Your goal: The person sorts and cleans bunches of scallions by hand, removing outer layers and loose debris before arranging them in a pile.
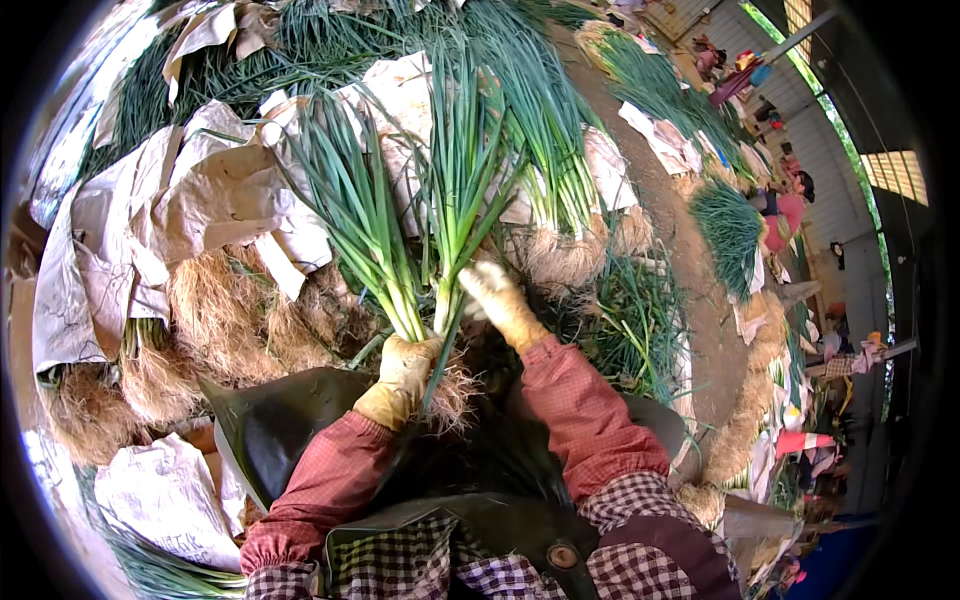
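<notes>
Above the apron (pixel 490 522), the left hand (pixel 402 374) clasps green onions (pixel 452 230), likely being tidied and next needing steady holding; the blurred right hand's (pixel 505 305) grip I cannot tell.

I see a brown floor (pixel 715 360) running along the right; a grey wall (pixel 845 190) stands beyond; daylight glows through a yellowish panel (pixel 895 178).

- Scallions (pixel 365 225): green leaves, white stalks, tan roots
- Gloves (pixel 403 372): pale yellow
- Oversleeves (pixel 325 475): red, finely checked
- Shirt (pixel 395 562): dark-and-white gingham
- Apron (pixel 500 518): dark green
- Apron button (pixel 563 556): brown
- Sacks (pixel 225 205): off-white
</notes>
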Demonstrator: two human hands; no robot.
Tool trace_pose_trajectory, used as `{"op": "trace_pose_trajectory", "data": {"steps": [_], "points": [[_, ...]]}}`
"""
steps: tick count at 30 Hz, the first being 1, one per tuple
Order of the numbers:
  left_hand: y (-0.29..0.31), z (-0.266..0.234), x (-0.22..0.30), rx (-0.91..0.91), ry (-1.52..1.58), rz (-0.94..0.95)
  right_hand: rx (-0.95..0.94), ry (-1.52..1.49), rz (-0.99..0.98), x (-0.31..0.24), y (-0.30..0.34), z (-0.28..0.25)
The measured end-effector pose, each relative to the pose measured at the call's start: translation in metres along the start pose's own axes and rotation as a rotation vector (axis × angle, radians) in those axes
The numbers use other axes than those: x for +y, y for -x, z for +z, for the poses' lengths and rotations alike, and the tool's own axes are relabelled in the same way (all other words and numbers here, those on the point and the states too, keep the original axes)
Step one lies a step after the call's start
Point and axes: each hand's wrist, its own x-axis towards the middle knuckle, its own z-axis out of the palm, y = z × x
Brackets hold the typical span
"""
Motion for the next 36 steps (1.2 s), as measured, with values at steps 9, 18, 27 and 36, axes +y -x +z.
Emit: {"op": "trace_pose_trajectory", "data": {"steps": [9,18,27,36], "points": [[-0.008,0.001,-0.009,0.104,0.117,0.099,-0.304,0.581,-0.08,0.072,0.061,-0.007],[-0.001,0.016,-0.024,0.032,0.042,0.209,-0.381,0.648,-0.22,-0.047,0.004,-0.008],[-0.004,-0.002,-0.02,0.082,0.0,0.171,-0.213,1.013,-0.882,-0.01,0.002,0.032],[0.003,-0.001,-0.005,0.094,0.08,0.086,0.415,-0.417,-0.616,-0.072,0.062,-0.053]]}}
